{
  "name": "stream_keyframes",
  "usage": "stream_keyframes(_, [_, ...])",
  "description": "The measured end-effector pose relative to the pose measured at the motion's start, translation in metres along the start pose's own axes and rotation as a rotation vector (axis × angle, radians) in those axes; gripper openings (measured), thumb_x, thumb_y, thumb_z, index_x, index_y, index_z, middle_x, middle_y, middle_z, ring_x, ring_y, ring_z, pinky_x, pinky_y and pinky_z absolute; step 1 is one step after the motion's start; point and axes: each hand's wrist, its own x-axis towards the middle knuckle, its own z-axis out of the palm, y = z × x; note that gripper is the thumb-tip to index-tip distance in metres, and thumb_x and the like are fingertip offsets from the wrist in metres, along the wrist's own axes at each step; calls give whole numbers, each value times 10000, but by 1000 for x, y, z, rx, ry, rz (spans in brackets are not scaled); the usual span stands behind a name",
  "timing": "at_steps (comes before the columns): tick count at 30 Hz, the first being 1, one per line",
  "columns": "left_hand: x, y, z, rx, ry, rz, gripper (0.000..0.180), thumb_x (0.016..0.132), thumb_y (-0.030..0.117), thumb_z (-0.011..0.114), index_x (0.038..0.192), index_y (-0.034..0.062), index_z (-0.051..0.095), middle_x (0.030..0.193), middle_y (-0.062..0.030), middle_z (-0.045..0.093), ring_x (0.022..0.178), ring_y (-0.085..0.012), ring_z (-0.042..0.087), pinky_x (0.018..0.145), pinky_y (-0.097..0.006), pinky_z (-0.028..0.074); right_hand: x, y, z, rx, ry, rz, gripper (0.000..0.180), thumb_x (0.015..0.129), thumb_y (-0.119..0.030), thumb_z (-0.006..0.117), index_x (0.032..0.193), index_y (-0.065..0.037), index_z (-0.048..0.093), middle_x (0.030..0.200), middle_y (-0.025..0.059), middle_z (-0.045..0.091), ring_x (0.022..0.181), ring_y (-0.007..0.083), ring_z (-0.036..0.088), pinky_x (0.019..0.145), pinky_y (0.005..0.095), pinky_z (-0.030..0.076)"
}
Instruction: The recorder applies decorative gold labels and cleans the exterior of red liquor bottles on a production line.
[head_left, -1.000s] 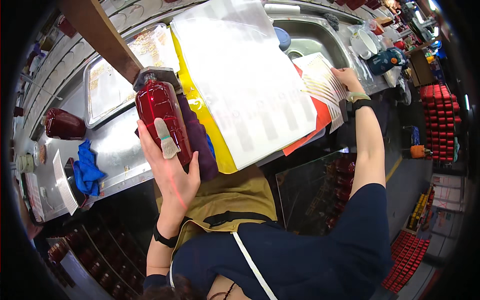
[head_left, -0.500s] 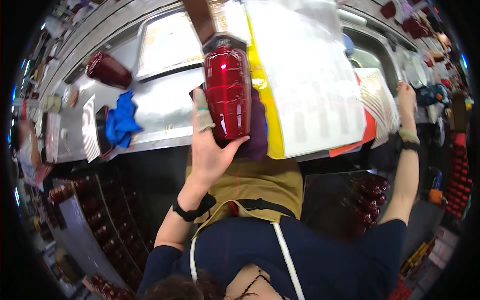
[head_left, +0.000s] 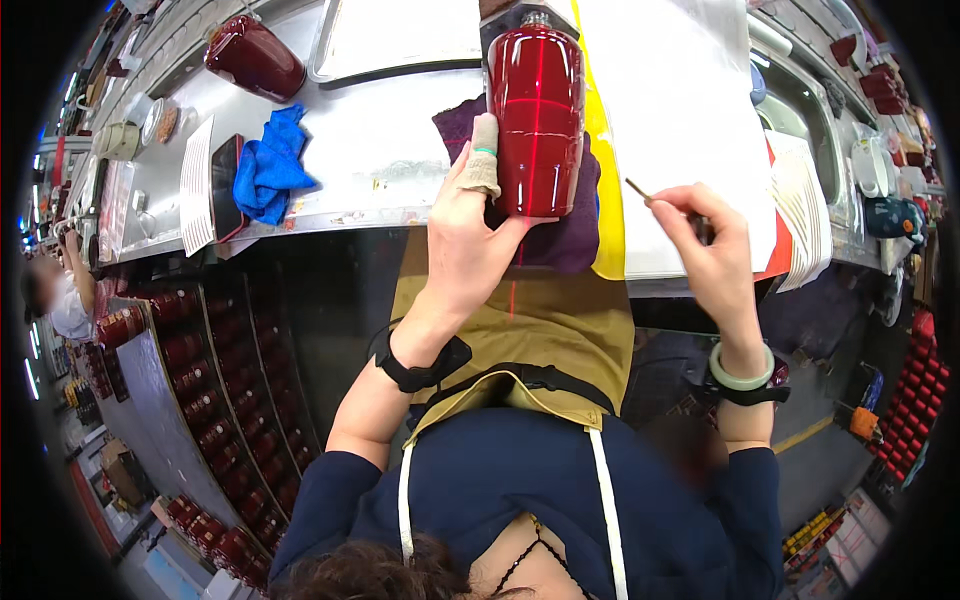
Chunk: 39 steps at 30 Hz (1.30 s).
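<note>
L hand (head_left: 462, 232) wrapped round lower end of red jar (head_left: 535, 120), thumb under base, taped forefinger (head_left: 483, 160) up its left side. Jar lying lengthwise on purple cloth (head_left: 565, 225) at near edge of steel bench (head_left: 380, 165), cap end pointing away from body. Thin red light line running down jar's middle.

R hand (head_left: 705, 232) closed in a pinch on thin stick (head_left: 637, 189), tip angled up-left toward jar, not touching it. Pale bangle and dark band on R wrist; black strap on L wrist.

Under/beside jar: yellow sheet (head_left: 605, 190), then white sheet (head_left: 680, 110) to the right. Striped paper stack (head_left: 805, 205) further right, orange edge beneath.

Left of jar: blue rag (head_left: 268, 165) on bench, dark flat item just beside it. Second red jar (head_left: 255, 58) far left-back, well apart. Metal tray (head_left: 395, 40) behind. More red jars (head_left: 190, 370) racked below bench. Another person (head_left: 65, 300) at far left edge.
</note>
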Motion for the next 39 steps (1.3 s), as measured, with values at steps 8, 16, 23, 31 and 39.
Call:
stream_keyframes(8, [-10,9,-12,-137,-63,-64,942,795,24,803,1591,-57,307,1555,-238,479,1430,-290,495,1181,-394,384,-5,-53,47,213,-69,-152,65,907,-61,764,935,-6,745,735,17,583,634,84,499,584,259,381])
stream_keyframes(16, [-20,8,-8,-769,-50,-310,716,1015,124,621,1599,-82,262,1639,-207,368,1514,-267,355,1253,-398,240,-4,-31,70,227,-57,-66,95,927,-91,757,927,2,736,747,33,611,636,98,524,581,274,402])
stream_keyframes(23, [-16,16,-3,-719,-7,-314,679,1036,125,631,1598,-58,296,1618,-190,408,1452,-236,440,1199,-376,347,-5,-27,71,195,-21,30,156,914,-132,787,894,5,718,722,22,623,657,94,534,606,266,422])
stream_keyframes(31, [-19,12,0,-734,3,-300,655,1047,99,602,1600,-59,289,1630,-187,393,1448,-230,443,1192,-370,360,-4,-21,75,227,22,8,151,899,-122,799,872,-3,711,743,34,652,659,108,547,614,280,435])
stream_keyframes(39, [-18,14,-1,-698,-7,-284,656,1047,98,602,1599,-63,286,1631,-194,390,1457,-232,433,1197,-370,350,-4,-20,75,215,27,9,142,899,-117,797,876,-3,714,749,39,652,656,115,552,616,281,433])
